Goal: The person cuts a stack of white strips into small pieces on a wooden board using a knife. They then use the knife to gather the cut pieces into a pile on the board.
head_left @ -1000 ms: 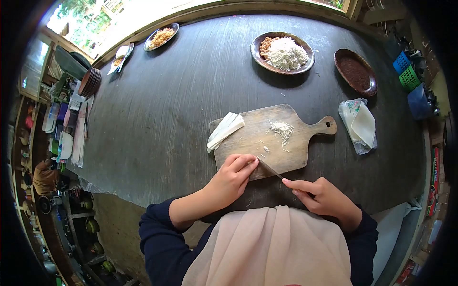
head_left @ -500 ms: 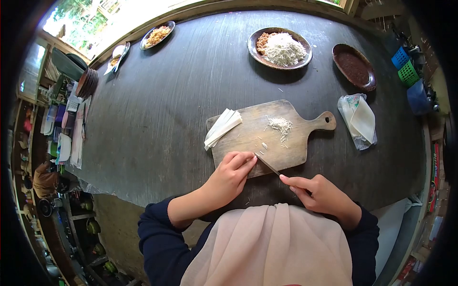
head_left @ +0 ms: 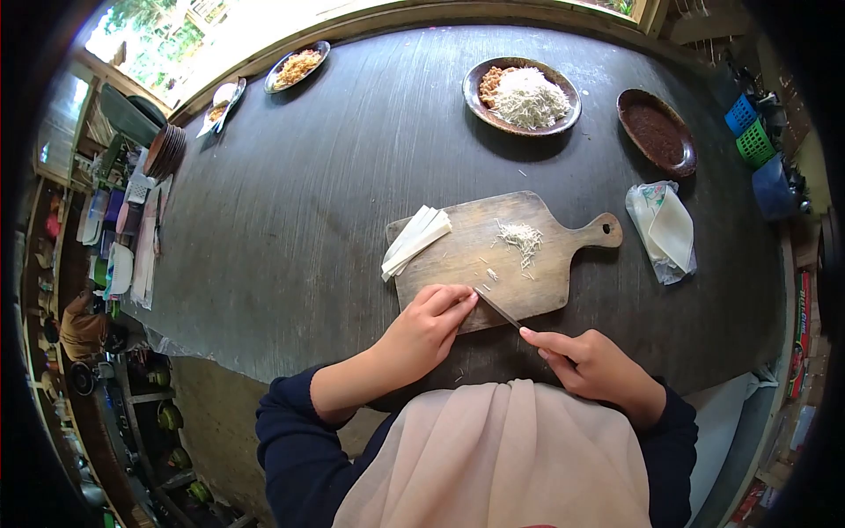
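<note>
A wooden cutting board (head_left: 546,290) with a handle lies on the dark table. My right hand (head_left: 585,365) is closed on a knife (head_left: 497,307), whose blade reaches up-left to the fingertips of my left hand (head_left: 431,321). The left fingers are pressed together at the board's near edge; what they hold is hidden. White strips (head_left: 417,239) lie stacked on the board's left side. Fine white shreds (head_left: 521,236) form a small pile near its middle, with a few loose bits close to the blade.
Behind the board stands a plate (head_left: 475,104) heaped with white shreds and brown pieces. An oval brown dish (head_left: 656,132) and a plastic-wrapped white packet (head_left: 662,231) are at right. Another food plate (head_left: 297,68) and stacked brown dishes (head_left: 165,151) are at left.
The whole table scene sits slightly lower in the view. Both hands and the knife keep nearly the same place on the board.
</note>
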